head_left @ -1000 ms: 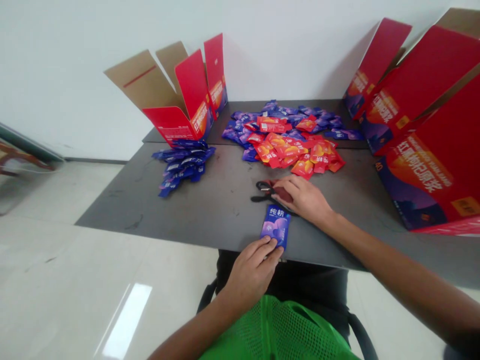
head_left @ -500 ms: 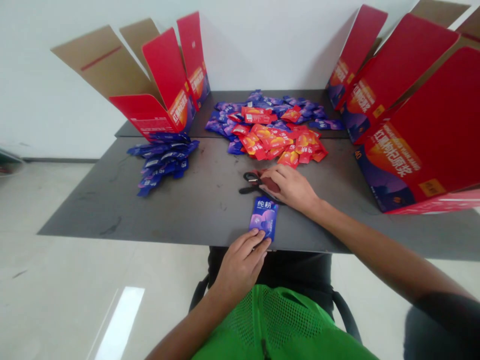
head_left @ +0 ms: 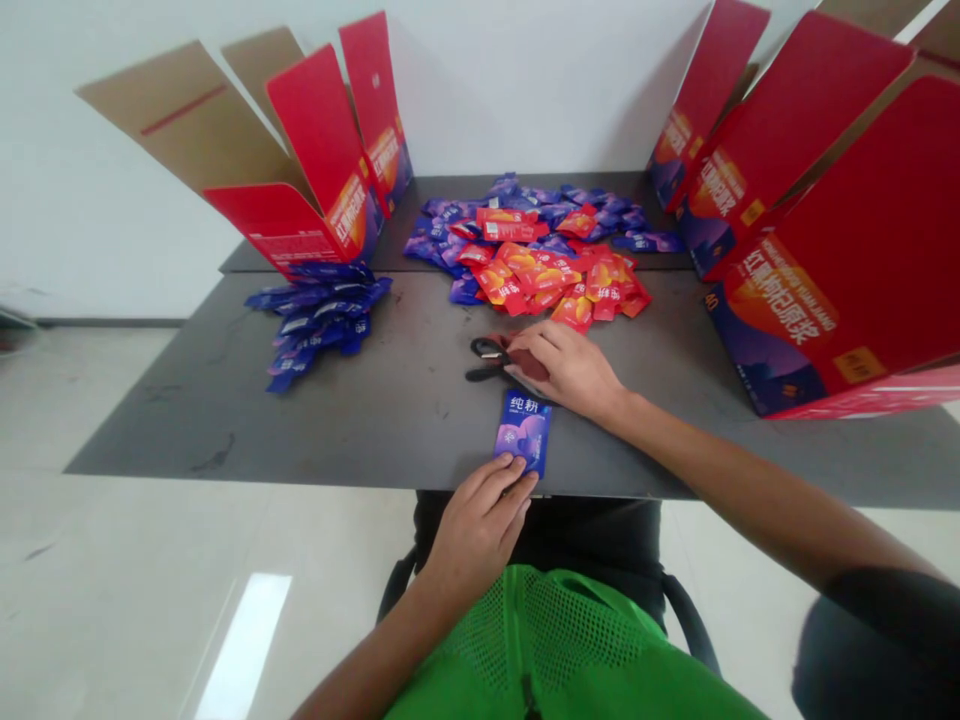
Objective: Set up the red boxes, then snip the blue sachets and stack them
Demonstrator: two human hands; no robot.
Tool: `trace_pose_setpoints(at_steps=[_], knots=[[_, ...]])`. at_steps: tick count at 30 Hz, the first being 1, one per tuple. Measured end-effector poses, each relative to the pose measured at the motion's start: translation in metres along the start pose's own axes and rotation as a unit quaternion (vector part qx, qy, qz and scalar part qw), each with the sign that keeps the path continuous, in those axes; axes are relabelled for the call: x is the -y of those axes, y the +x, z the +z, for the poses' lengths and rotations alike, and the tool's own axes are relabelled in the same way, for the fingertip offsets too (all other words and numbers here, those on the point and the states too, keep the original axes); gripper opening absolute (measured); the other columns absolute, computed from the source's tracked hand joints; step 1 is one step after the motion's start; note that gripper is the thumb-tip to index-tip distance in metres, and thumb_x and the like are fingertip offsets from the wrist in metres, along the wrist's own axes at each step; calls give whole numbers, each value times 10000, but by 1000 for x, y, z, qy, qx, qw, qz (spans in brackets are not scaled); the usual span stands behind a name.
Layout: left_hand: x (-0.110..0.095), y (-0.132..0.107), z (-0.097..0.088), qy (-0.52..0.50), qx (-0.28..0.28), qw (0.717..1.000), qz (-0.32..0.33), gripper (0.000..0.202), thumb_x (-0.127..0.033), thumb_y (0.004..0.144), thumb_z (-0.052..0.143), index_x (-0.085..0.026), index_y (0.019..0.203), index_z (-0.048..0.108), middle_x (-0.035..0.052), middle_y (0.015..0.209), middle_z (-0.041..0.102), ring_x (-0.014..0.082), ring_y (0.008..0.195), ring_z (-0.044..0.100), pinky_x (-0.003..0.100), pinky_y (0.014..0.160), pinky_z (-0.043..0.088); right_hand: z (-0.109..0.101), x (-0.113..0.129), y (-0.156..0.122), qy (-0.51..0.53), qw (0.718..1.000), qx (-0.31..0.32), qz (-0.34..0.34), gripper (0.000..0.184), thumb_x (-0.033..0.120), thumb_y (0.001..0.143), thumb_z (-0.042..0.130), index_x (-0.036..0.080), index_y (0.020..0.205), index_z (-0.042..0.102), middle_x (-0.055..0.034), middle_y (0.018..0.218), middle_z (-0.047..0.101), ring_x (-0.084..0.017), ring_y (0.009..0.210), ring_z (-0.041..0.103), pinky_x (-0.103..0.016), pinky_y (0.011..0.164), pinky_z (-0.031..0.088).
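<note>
A single purple-blue sachet (head_left: pixel 523 430) lies flat on the grey table near its front edge. My left hand (head_left: pixel 480 520) rests its outstretched fingertips on the sachet's lower end. Just beyond the sachet is a pair of scissors (head_left: pixel 486 372) with black handles pointing left. Curled over the other end of the scissors is my right hand (head_left: pixel 566 370), which hides the blades. A dull reddish-brown patch shows between its thumb and fingers; I cannot make out what it is.
Red sachets (head_left: pixel 540 280) lie heaped with blue sachets (head_left: pixel 442 235) at the back. Another blue bunch (head_left: pixel 322 315) lies at left. Open red cartons stand on both sides, left (head_left: pixel 270 225) and right (head_left: pixel 810 310), against a white wall (head_left: pixel 525 90).
The view has shifted slightly, so the things on the table appear a little further left and higher. Both hands keep nearly the same places relative to the sachet and the scissors.
</note>
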State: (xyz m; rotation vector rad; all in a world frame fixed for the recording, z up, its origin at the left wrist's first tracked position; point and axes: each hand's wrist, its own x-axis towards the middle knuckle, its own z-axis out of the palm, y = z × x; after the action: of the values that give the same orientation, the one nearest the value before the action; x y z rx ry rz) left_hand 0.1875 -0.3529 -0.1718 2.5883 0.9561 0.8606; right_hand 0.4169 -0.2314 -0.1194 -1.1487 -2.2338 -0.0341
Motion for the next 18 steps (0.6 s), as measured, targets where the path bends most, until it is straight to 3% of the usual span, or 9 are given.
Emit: trace_pose_setpoints(at_steps=[2,4,6,8,10,13,15,18], knots=[[0,0,1,2,3,1000,-4,339,-172,1031,570,-160,1356,662,106,1360,686,254,1315,598,453,1135,535,-5,25,-8,37,999,-14,-12,245,377,1013,630,220,1201,634,-97,1233,698,-241,1093,667,-395,913,563],[-1,-1,1,5,11,1000,-18,272,-189,1034,564,-170,1260,716,105,1238,728,262,1205,651,467,1073,573,-3,51,-23,74,996,14,-51,227,364,1026,612,234,1211,623,-72,1231,705,-214,1097,672,-363,901,568],[-1,-2,1,4,16,1000,-27,247,-201,1039,559,-177,1210,735,102,1173,738,262,1145,669,470,1037,590,3,61,-34,86,993,44,-66,200,348,1034,598,237,1197,628,-60,1197,712,-199,1058,680,-346,870,568],[0,-2,0,-3,17,1000,-20,287,-196,1041,556,-175,1289,699,106,1264,716,264,1229,637,472,1080,568,12,48,-34,69,995,44,-54,205,360,1024,613,226,1177,641,-68,1149,712,-206,1011,678,-351,848,564],[0,-2,-1,-11,14,1000,-9,353,-188,1041,561,-174,1385,640,105,1379,670,258,1333,580,470,1139,531,17,21,-23,30,998,30,-35,231,375,1008,636,207,1166,653,-88,1115,704,-227,985,670,-371,837,558],[1,-1,1,-11,6,1000,-6,355,-184,1035,576,-174,1383,641,100,1396,663,247,1355,566,459,1151,524,14,-14,-2,-25,999,24,-16,214,353,1012,624,192,1147,665,-111,1110,702,-254,985,666,-400,833,551],[1,-1,2,-10,0,1000,-8,348,-181,1030,582,-170,1371,650,102,1388,668,248,1349,572,456,1147,528,8,-13,2,-29,1000,8,-5,209,354,1022,608,196,1147,663,-115,1141,704,-260,1015,666,-411,855,551],[0,-2,3,-10,1,1000,-16,338,-183,1027,583,-169,1354,666,106,1351,683,261,1314,592,469,1131,537,2,24,-13,26,1000,-15,1,239,382,1024,612,214,1193,640,-98,1223,694,-239,1080,660,-389,908,554]])
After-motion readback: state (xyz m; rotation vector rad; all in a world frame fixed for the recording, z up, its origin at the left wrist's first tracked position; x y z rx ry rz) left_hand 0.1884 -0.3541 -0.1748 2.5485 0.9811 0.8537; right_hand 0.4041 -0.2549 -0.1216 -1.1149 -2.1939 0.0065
